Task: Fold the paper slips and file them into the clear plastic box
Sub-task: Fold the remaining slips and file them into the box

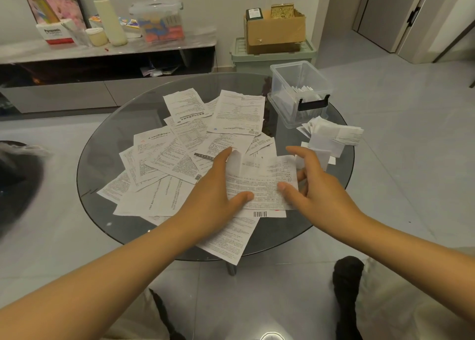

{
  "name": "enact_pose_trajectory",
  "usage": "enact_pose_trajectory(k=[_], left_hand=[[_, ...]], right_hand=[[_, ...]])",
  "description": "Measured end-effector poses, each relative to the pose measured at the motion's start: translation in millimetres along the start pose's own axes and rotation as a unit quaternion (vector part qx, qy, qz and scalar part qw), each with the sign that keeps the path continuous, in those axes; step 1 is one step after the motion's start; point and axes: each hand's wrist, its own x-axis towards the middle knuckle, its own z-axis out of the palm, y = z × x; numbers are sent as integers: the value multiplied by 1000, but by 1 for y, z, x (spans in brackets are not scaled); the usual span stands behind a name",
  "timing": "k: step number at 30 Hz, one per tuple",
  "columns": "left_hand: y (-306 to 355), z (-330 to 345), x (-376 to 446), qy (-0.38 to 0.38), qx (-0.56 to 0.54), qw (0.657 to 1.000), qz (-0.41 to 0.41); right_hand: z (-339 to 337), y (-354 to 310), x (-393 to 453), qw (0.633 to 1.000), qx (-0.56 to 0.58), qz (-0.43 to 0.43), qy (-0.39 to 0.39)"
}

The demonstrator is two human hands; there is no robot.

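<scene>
Pinching paper slip [262,182], both hands raised

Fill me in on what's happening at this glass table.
A person is working through a spread of paper slips on the round glass table. Both hands hold one slip: the left hand and the right hand each take a grip on one side, and its far left corner is curling over, so a fold looks under way. The clear plastic box stands open at the far right with folded slips inside, and a small pile of folded slips lies beside it.
</scene>
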Motion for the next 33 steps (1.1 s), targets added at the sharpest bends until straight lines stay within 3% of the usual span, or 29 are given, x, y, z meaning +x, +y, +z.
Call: enact_pose_trajectory(k=[4,9,11,14,21,24,27,29,31,33], left_hand=[[2,3,0,-3,39,999,2],[4,2,-2,24,152,988,33],[2,1,-3,52,204,973,95],[1,4,-4,32,193,968,159],[0,9,-13,-75,140,969,188],[1,9,-15,-68,149,967,196],[1,9,-14,-39,149,968,200],[1,9,-14,-19,147,966,213],[2,8,-15,-19,138,970,198],[2,6,-16,-23,123,975,184]], right_hand=[[4,2,-2,995,-92,-26,-35],[-1,-1,-2,991,-117,7,-64],[-4,-3,-4,993,-92,32,-67],[-6,-7,-6,993,-45,74,-82],[-12,-14,-10,976,105,150,-120],[-17,-20,-12,946,212,209,-126],[-22,-24,-14,933,237,230,-140],[-23,-26,-14,949,196,207,-135],[-24,-23,-13,981,66,133,-126],[-25,-21,-12,989,-34,68,-129]])
